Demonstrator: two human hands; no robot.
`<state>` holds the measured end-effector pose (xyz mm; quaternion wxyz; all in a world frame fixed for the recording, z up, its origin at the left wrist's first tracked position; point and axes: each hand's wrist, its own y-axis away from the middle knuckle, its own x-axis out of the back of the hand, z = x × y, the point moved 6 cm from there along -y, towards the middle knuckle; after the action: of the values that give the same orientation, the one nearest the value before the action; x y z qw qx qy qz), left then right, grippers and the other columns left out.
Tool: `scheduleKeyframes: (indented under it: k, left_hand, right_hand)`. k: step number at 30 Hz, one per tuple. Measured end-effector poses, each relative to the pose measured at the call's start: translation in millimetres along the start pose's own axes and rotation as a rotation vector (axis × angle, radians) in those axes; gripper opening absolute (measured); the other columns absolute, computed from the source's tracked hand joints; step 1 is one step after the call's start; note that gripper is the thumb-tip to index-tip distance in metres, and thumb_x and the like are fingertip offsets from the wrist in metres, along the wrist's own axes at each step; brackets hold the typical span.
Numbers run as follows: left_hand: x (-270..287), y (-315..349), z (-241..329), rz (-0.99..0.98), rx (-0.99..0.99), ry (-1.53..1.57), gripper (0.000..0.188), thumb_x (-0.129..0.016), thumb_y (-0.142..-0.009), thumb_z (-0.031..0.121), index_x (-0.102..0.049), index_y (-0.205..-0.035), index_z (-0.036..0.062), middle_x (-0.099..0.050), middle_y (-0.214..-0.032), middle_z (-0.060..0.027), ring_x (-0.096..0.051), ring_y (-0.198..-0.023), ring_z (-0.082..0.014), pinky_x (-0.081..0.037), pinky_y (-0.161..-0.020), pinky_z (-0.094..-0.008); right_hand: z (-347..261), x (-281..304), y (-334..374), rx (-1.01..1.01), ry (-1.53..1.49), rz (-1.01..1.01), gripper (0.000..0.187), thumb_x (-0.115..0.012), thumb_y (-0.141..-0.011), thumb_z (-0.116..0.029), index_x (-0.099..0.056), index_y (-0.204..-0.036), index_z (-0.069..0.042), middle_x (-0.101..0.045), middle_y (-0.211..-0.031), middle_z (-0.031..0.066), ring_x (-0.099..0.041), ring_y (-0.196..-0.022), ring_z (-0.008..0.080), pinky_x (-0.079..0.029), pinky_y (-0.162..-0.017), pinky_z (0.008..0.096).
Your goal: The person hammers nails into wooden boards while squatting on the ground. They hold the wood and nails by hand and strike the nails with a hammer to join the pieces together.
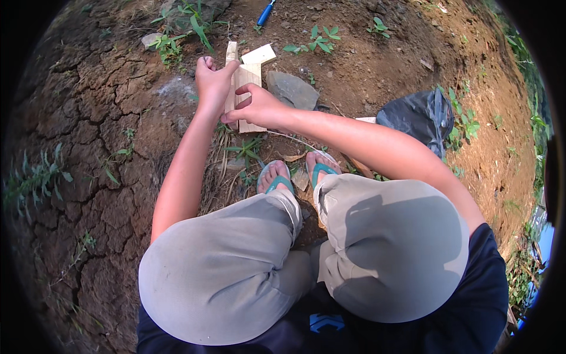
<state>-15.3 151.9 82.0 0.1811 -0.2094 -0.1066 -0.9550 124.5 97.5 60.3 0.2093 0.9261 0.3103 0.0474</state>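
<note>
A narrow pale wooden strip (231, 52) lies lengthwise along the left edge of a wider wooden board (252, 125) on the ground. Another short wooden piece (259, 54) sits at an angle by the board's far end. My left hand (212, 84) is closed beside the strip, its thumb resting against the wood. A small dark thing shows at its curled fingers, too small to name. My right hand (258, 107) reaches across the board from the right, thumb and fingers gripping the strip's near part. The hands partly hide both strip and board.
A flat grey stone (292, 89) lies right of the board. Beyond it, a blue-handled tool (266, 14) rests on the soil. A black plastic bag (417, 118) sits to the right. Low weeds dot the cracked, sloping earth. My sandalled feet (275, 176) are close to the board.
</note>
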Motion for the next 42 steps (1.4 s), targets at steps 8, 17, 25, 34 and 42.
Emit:
scheduleKeyframes:
  k: [8,17,25,34,42]
  left_hand:
    - [56.0,11.1,-10.2,0.087,0.092,0.481,0.039,-0.07,-0.095,0.022,-0.034,-0.08,0.0202,-0.037,-0.069,0.0072,-0.039,-0.056,-0.0037,-0.033,-0.046,-0.023]
    - [31.7,33.7,-76.6,-0.085,0.169,-0.011,0.046,-0.081,-0.086,0.031,-0.039,-0.086,0.0093,-0.048,-0.079,0.0014,-0.044,-0.067,-0.0079,-0.041,-0.06,-0.0261]
    - [3.0,60.0,-100.6,-0.208,0.27,-0.054,0.045,-0.072,-0.091,0.038,-0.048,-0.103,0.0014,-0.055,-0.09,-0.0044,-0.053,-0.081,-0.0128,-0.047,-0.07,-0.0315]
    - [31.2,57.1,-111.7,-0.184,0.45,0.329,0.024,-0.038,-0.103,0.038,-0.048,-0.096,0.0172,-0.062,-0.1,-0.0016,-0.061,-0.081,-0.0122,-0.047,-0.06,-0.029]
    - [35.7,60.4,-85.2,-0.347,0.333,0.026,0.026,-0.045,-0.106,0.037,-0.06,-0.109,0.0163,-0.064,-0.103,-0.0005,-0.057,-0.086,-0.0097,-0.049,-0.062,-0.0272]
  right_hand:
    - [-4.7,53.2,29.3,-0.226,-0.222,-0.042,0.05,-0.066,-0.086,-0.006,-0.054,-0.135,-0.001,-0.066,-0.11,0.0062,-0.067,-0.094,0.012,-0.063,-0.079,0.0295]
    - [68.8,150.8,48.8,-0.021,0.638,0.294,0.067,-0.078,-0.072,-0.021,-0.06,-0.134,-0.002,-0.064,-0.115,0.0124,-0.062,-0.095,0.0237,-0.051,-0.087,0.0342]
    - [105.6,145.3,57.7,0.017,0.388,0.413,0.062,-0.067,-0.082,-0.01,-0.054,-0.143,-0.011,-0.058,-0.112,0.0169,-0.062,-0.1,0.0274,-0.053,-0.09,0.0375]
    - [106.8,150.3,55.6,-0.024,0.213,0.35,0.058,-0.066,-0.083,-0.008,-0.055,-0.14,-0.008,-0.06,-0.106,0.0117,-0.064,-0.093,0.022,-0.053,-0.086,0.0357]
    - [75.5,166.5,60.4,0.023,0.391,0.436,0.058,-0.073,-0.087,-0.016,-0.053,-0.14,-0.005,-0.059,-0.112,0.0102,-0.06,-0.093,0.0155,-0.051,-0.086,0.031]
